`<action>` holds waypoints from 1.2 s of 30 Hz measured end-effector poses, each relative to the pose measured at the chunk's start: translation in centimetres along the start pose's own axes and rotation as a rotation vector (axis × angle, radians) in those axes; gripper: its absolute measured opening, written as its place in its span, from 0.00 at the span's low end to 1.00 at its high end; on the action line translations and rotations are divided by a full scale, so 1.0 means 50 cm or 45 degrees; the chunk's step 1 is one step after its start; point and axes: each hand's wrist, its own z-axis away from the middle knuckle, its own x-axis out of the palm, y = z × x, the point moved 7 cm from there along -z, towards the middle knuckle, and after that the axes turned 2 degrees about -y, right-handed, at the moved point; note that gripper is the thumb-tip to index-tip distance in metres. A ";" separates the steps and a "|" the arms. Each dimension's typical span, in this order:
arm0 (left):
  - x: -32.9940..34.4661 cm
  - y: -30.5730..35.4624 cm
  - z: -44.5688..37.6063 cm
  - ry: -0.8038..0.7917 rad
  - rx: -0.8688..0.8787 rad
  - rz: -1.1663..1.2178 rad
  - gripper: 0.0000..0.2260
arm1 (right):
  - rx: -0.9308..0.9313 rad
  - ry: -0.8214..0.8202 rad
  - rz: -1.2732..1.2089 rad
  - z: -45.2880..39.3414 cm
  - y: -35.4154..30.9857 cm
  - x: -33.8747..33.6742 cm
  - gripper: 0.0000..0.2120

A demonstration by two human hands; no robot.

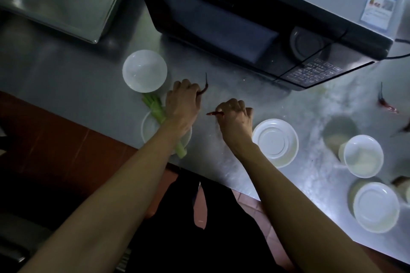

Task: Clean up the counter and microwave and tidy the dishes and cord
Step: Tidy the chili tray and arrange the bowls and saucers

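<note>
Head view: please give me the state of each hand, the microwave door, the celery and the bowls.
Left hand: pinches a dark red dried chili.
Right hand: pinches another red chili.
Black microwave: door closed.
Green celery stalks: lying across a white plastic bowl.
White bowl near the microwave: upright, looks empty.

Both bare forearms reach forward, converging; left hand (pixel 182 104) knuckles up, fingers curled, pinching a red chili (pixel 204 89) at the fingertips; right hand (pixel 235 117) just beside it, apart, fingers curled round a second red chili (pixel 214 113), thumb out to the right.
</note>
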 end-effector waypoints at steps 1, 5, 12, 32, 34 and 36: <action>0.001 -0.001 0.001 0.004 -0.004 0.003 0.11 | -0.009 0.001 0.011 0.000 -0.001 0.000 0.10; 0.000 0.001 0.011 0.005 -0.011 0.020 0.10 | -0.031 0.025 0.070 0.004 -0.002 -0.007 0.07; -0.052 0.000 0.059 0.133 -0.004 0.210 0.09 | -0.050 0.033 -0.128 0.005 0.003 -0.042 0.06; -0.251 -0.265 0.210 0.526 -0.324 0.311 0.06 | -0.457 0.096 -0.505 -0.006 -0.302 -0.136 0.08; -0.265 -0.322 0.216 0.539 -0.352 0.342 0.06 | -0.453 0.079 -0.520 -0.009 -0.357 -0.125 0.08; -0.282 -0.379 0.226 0.548 -0.358 0.348 0.06 | -0.426 0.091 -0.549 -0.009 -0.416 -0.116 0.08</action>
